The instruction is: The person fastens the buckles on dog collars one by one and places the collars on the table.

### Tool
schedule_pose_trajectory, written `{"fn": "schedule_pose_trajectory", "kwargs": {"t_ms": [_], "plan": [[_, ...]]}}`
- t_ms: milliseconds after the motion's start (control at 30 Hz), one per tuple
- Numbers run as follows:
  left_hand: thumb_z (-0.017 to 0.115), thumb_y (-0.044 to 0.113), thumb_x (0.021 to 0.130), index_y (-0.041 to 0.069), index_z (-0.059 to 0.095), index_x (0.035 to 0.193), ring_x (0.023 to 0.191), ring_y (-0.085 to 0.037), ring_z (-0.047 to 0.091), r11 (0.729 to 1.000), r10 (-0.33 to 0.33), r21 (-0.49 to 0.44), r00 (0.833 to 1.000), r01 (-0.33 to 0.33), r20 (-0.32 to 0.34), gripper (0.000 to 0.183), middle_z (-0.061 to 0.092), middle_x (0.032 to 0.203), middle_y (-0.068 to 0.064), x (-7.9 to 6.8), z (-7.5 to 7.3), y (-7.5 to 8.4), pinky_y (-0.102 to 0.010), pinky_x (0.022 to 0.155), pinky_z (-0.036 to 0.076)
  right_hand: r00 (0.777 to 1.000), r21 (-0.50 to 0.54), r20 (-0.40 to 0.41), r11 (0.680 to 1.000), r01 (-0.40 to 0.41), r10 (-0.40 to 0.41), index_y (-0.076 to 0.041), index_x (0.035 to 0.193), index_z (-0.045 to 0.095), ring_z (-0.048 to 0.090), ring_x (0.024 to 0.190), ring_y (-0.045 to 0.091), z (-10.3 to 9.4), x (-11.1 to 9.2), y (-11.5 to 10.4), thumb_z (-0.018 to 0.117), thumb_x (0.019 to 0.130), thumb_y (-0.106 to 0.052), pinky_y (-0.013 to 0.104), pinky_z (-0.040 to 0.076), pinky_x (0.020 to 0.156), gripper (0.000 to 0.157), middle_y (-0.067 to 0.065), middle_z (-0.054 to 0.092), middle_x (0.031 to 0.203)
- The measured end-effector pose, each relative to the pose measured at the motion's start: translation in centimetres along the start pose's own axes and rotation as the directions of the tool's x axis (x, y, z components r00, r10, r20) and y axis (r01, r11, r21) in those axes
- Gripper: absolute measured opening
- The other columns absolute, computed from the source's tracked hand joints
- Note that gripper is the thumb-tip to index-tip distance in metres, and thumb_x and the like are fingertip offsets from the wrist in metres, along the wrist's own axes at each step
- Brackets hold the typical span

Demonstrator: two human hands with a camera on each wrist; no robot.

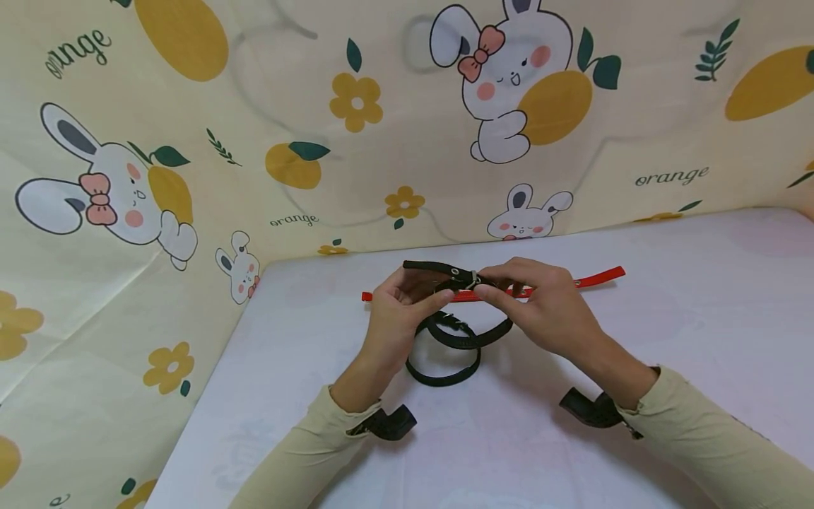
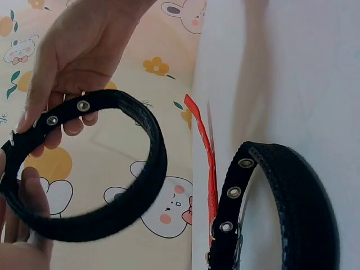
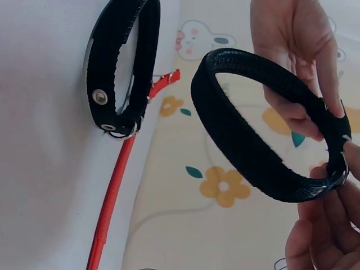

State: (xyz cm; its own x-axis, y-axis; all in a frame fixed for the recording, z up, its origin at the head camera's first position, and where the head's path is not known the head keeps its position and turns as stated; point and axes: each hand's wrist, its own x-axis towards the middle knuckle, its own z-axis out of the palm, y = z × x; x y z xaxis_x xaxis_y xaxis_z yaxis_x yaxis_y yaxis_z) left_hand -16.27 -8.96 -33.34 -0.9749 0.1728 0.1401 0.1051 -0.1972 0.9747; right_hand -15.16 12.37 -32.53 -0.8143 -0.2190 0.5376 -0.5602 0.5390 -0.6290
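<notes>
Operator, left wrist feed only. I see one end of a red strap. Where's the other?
Observer: Head view: the red strap's other end shows just left of the left hand.
Operator: Anything sticking out of the held black collar?
Observer: Yes. Head view: a strap end with an eyelet sticks out leftward above that hand.
Operator: Any clothing near the work?
Observer: Beige sleeves, both in the head view.
</notes>
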Motion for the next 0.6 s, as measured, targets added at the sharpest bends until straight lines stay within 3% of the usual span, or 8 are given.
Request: {"fn": "schedule_pose_trajectory", "kwargs": {"t_ms": [133,333,600], "plan": [[0.073,0.000,0.087,0.003,0.065,0.115,0.099,-0.014,0.069,0.999,0.000,0.032,1.000,-0.001,0.006,0.030,0.073,0.105,0.002,0.06,0.01,-0.16,-0.026,0.091,0.055,0.999,0.009,-0.004,0.999,-0.046,0.046,-0.019,0.108,0.077,0.057,0.077,0.008,-0.10,0.06,-0.07,0.076,0.089,-0.025,0.022,0.045,0.057,0.020,-0.008,0.072,0.090],[0.077,0.007,0.085,0.002,0.071,0.112,0.081,-0.015,0.068,0.993,0.016,0.120,1.000,-0.015,-0.007,0.028,0.072,0.100,0.000,0.13,0.07,-0.34,-0.025,0.081,0.058,0.991,0.011,0.031,0.991,-0.131,0.131,-0.017,0.111,0.076,0.059,0.080,0.012,-0.20,0.21,-0.14,0.073,0.092,-0.029,0.024,0.046,0.059,0.022,-0.004,0.073,0.094],[0.075,0.014,0.088,0.007,0.074,0.114,0.083,-0.018,0.065,0.980,0.078,0.181,0.997,-0.078,0.006,0.028,0.067,0.109,-0.004,-0.32,0.14,-0.29,-0.022,0.077,0.057,0.984,0.034,0.065,0.985,-0.171,0.169,-0.022,0.111,0.075,0.059,0.083,0.013,-0.21,0.15,-0.33,0.071,0.092,-0.034,0.025,0.046,0.062,0.023,-0.007,0.072,0.096]]}}
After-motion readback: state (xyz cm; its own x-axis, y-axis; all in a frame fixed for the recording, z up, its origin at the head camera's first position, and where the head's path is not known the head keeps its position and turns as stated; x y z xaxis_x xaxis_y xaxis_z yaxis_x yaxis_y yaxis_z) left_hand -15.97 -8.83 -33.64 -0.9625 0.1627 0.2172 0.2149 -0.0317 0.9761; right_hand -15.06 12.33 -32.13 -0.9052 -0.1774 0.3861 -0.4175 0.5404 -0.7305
